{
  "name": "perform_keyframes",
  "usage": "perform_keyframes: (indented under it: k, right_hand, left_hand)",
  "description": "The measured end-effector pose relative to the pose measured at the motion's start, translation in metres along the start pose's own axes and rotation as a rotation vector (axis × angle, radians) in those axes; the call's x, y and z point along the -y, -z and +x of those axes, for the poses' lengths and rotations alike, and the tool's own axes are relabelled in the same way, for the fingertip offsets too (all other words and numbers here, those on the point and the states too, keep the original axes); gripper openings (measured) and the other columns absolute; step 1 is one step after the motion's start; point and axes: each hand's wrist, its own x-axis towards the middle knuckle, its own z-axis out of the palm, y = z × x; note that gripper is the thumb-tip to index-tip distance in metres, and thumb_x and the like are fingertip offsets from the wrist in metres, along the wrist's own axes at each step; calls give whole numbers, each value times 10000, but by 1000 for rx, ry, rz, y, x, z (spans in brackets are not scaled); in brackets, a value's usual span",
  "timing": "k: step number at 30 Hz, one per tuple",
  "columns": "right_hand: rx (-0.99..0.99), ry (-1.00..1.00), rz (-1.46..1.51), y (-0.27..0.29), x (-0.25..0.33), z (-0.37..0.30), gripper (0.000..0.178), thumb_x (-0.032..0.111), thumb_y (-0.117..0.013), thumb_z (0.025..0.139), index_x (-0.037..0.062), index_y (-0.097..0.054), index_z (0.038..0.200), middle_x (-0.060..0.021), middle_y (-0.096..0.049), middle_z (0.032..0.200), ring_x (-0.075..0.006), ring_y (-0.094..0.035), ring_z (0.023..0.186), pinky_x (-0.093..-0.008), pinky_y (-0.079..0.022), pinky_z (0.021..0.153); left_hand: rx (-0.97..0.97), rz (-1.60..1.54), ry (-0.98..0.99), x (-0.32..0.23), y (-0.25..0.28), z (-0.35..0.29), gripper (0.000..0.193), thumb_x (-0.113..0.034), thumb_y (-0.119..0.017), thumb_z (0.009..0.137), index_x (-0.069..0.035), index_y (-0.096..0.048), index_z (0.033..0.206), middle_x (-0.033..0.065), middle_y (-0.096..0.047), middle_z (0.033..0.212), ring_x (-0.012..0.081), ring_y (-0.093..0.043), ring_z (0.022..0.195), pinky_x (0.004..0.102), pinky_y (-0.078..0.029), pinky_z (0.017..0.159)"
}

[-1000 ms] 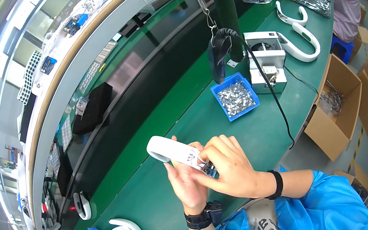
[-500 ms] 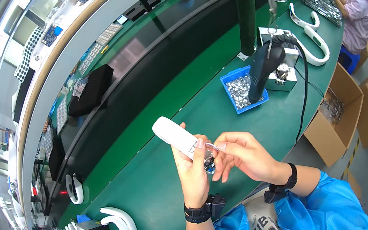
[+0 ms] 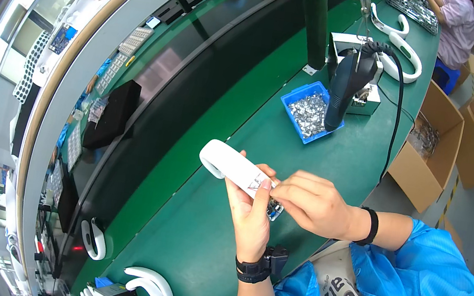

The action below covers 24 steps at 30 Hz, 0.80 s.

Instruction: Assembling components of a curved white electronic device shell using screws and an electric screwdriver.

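Our left fingers (image 3: 262,195) grasp the white casing (image 3: 236,165), but we cannot tell what our right fingers (image 3: 297,194) hold, and rough pressure could damage the circuit board (image 3: 274,211).

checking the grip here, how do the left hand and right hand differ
The left hand holds the white casing with its thumb on top; the right hand has its fingertips gathered by the end with the circuit board.
The left hand's wrist wears a bulky black device; the right hand's shows only a slim black band.
Both are bare and at the same casing.
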Motion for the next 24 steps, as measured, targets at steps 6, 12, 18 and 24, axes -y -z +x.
perform_keyframes:
  k: [6,12,18,24]
  right_hand:
    - [-94,24,2,2,-4,7,228,-56,-754,880,-12,-741,1104,-124,-731,993,-301,-674,919,-396,-568,762]
    - [-6,150,12,1,-11,12,282,-69,-759,824,-19,-744,1101,-119,-735,1004,-297,-669,940,-385,-571,773]
    - [-18,163,-49,-3,-18,11,280,-65,-757,816,3,-754,1087,-108,-715,1069,-292,-646,952,-369,-559,751]
    - [-19,-27,-10,2,-16,16,226,-7,-794,829,60,-757,1042,-97,-627,1236,-258,-594,1018,-313,-511,706]
  left_hand:
    - [-17,7,23,3,7,-3,676,77,-600,1023,-16,-309,1626,127,-637,1236,131,-616,1054,286,-511,918]
    - [21,-117,-58,4,12,-1,649,-112,-587,1015,34,-334,1595,163,-634,1221,191,-626,1079,345,-491,997]
    - [-10,-29,-51,8,3,0,680,-283,-546,1022,65,-375,1581,175,-616,1290,226,-604,1187,379,-469,1044]
    - [-46,-20,-26,6,-3,0,708,-289,-547,1029,81,-355,1601,174,-592,1383,242,-592,1270,409,-438,1123]
